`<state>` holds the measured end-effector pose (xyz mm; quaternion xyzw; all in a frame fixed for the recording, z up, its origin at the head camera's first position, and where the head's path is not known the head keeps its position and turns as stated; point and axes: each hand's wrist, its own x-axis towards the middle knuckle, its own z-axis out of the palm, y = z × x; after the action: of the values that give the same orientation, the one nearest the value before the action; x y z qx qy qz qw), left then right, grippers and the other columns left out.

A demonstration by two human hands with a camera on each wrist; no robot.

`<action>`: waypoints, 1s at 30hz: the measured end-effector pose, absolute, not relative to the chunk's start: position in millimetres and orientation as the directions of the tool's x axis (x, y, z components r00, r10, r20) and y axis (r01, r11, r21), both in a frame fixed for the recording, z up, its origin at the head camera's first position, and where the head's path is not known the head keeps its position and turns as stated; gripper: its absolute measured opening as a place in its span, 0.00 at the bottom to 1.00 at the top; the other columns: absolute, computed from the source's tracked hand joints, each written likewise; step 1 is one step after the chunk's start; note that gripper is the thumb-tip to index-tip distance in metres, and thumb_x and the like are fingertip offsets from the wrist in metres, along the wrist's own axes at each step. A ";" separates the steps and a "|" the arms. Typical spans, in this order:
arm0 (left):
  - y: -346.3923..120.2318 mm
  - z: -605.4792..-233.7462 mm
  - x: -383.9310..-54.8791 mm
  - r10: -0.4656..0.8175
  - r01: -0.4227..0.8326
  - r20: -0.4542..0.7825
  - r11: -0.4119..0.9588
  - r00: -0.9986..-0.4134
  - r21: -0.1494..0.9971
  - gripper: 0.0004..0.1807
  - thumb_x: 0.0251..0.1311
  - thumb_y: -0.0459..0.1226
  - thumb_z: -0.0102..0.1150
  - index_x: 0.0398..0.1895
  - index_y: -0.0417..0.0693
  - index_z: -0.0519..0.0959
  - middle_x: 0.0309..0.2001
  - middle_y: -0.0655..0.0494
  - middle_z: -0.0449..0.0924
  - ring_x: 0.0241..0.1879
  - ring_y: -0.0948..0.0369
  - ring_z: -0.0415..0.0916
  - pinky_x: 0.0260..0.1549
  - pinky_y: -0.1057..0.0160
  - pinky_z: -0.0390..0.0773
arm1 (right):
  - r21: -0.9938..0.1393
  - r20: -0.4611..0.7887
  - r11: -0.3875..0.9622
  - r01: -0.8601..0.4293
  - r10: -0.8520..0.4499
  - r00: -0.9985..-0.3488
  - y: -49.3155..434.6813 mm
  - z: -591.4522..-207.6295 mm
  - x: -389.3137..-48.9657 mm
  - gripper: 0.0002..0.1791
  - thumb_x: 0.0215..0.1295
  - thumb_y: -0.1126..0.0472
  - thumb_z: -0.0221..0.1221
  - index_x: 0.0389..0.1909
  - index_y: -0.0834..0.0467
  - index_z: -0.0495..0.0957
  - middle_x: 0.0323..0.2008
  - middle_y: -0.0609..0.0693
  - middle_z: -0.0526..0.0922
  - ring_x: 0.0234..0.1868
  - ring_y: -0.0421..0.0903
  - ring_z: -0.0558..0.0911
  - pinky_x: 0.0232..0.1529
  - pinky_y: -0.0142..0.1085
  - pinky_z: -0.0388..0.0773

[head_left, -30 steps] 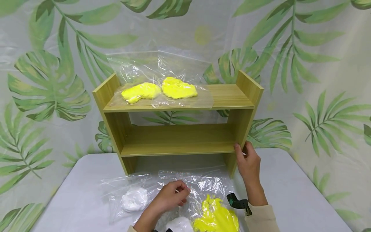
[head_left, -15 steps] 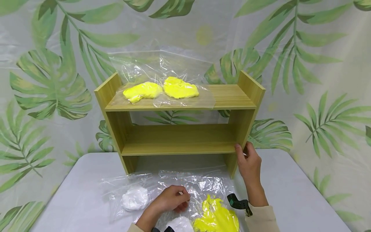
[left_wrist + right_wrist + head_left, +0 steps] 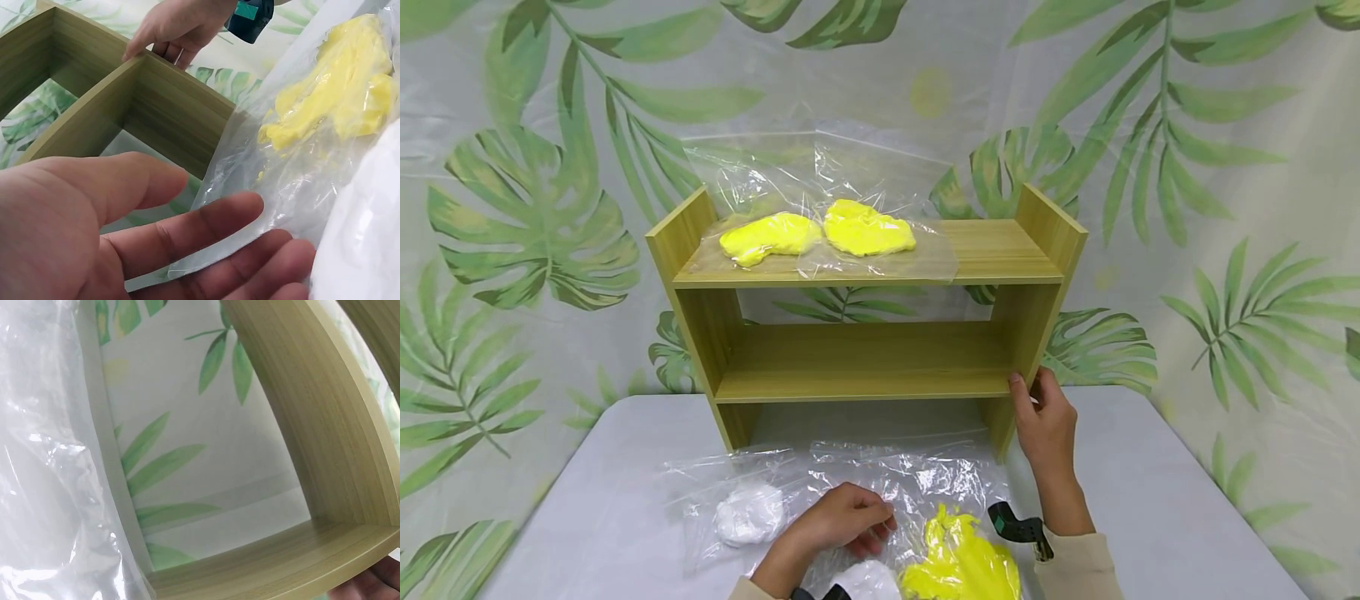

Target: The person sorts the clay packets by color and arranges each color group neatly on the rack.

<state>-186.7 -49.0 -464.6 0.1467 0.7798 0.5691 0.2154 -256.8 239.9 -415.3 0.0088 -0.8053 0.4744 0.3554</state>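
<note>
Clamping the wooden shelf [image 3: 865, 358] by its side in the right hand [image 3: 1047, 423], holding the left hand [image 3: 844, 517] empty, fingertips apart, with two yellow bags [image 3: 868, 230] seemingly done up top and a third yellow bag [image 3: 962, 560] and two white bags [image 3: 749, 515] apparently left on the table [image 3: 602, 492].

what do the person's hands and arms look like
The left hand and right hand wear no gloves; the sleeves are beige. An angled black device with a green patch sits at the right sleeve; black parts show at the left one.

Room is free above the middle shelf [image 3: 865, 360]; bags [image 3: 925, 477] crowd below.
</note>
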 end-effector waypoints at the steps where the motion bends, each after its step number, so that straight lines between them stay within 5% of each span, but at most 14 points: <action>1: -49.0 -464.7 -186.8 0.471 -0.012 -0.165 0.311 -0.867 0.950 0.15 0.66 0.40 0.55 0.30 0.37 0.84 0.25 0.48 0.82 0.21 0.59 0.79 0.20 0.62 0.79 | -0.758 0.580 0.550 -0.350 0.324 -0.747 239.9 -415.3 -256.8 0.18 0.70 0.52 0.56 0.54 0.59 0.76 0.45 0.58 0.84 0.45 0.52 0.84 0.35 0.13 0.70; 12: -50.8 -462.9 -190.0 0.439 -0.001 -0.109 0.241 -0.892 0.971 0.14 0.65 0.37 0.56 0.33 0.32 0.84 0.31 0.45 0.84 0.28 0.55 0.81 0.29 0.56 0.82 | -0.756 0.584 0.554 -0.350 0.328 -0.743 239.7 -415.1 -256.6 0.17 0.70 0.52 0.56 0.53 0.58 0.76 0.44 0.58 0.84 0.44 0.51 0.84 0.35 0.13 0.70; 30: -54.9 -459.2 -194.0 0.252 0.029 -0.029 0.224 -0.967 0.974 0.24 0.63 0.39 0.56 0.58 0.31 0.73 0.51 0.41 0.75 0.43 0.53 0.78 0.36 0.55 0.82 | -0.760 0.576 0.556 -0.336 0.338 -0.745 239.2 -415.5 -256.9 0.18 0.70 0.51 0.56 0.53 0.58 0.76 0.44 0.58 0.84 0.45 0.52 0.84 0.35 0.13 0.69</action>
<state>-194.0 -54.9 -459.2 0.0904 0.7772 0.6161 0.0904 -256.9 239.2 -415.5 -0.0007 -0.8065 0.4711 0.3574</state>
